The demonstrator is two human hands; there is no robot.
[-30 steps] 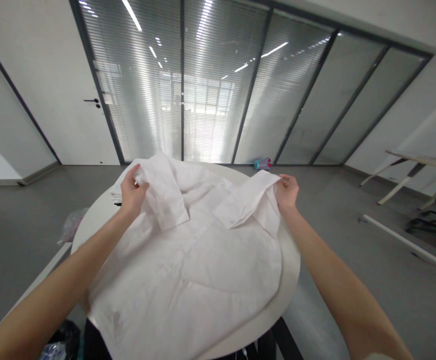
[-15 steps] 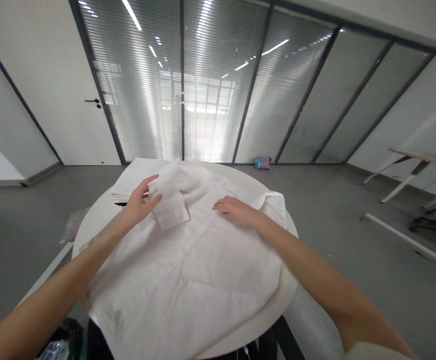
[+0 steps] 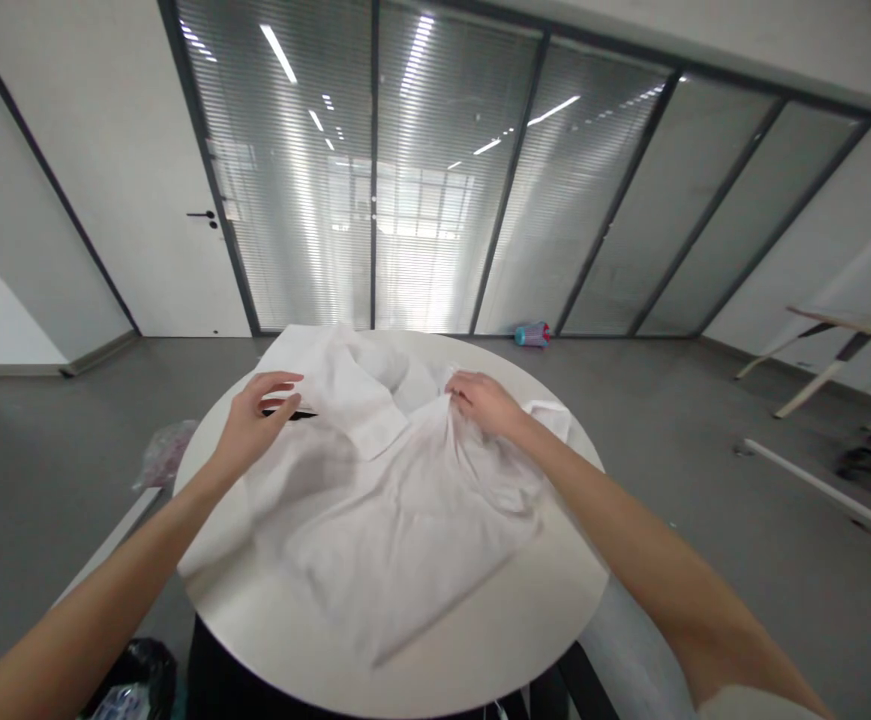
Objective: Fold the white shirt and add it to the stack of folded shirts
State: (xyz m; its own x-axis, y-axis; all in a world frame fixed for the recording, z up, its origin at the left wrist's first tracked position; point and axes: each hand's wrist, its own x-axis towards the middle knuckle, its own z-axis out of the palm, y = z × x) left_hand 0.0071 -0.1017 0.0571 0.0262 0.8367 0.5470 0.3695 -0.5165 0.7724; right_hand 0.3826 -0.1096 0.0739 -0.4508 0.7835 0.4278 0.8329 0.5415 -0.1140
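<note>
A rumpled white shirt (image 3: 405,520) lies spread over a round white table (image 3: 285,640). My right hand (image 3: 484,402) is closed on the shirt near its middle, and creases run from the fingertips where the cloth is drawn up. To the left, my left hand (image 3: 259,415) is open, thumb and fingers apart, beside the shirt's folded upper part (image 3: 352,385). A small black item (image 3: 301,414) shows just past my left fingertips; its kind cannot be made out.
A black-lined bin (image 3: 139,675) stands below the table at left, and a clear plastic bag (image 3: 165,455) lies on the floor. A blue and pink container (image 3: 532,335) lies by the glass wall. Another table (image 3: 855,322) stands at far right.
The shirt's near edge has drawn away from the table's front, baring the tabletop there. My right hand has gripped the cloth and moved slightly forward. My left hand has come off the cuff, leftward.
</note>
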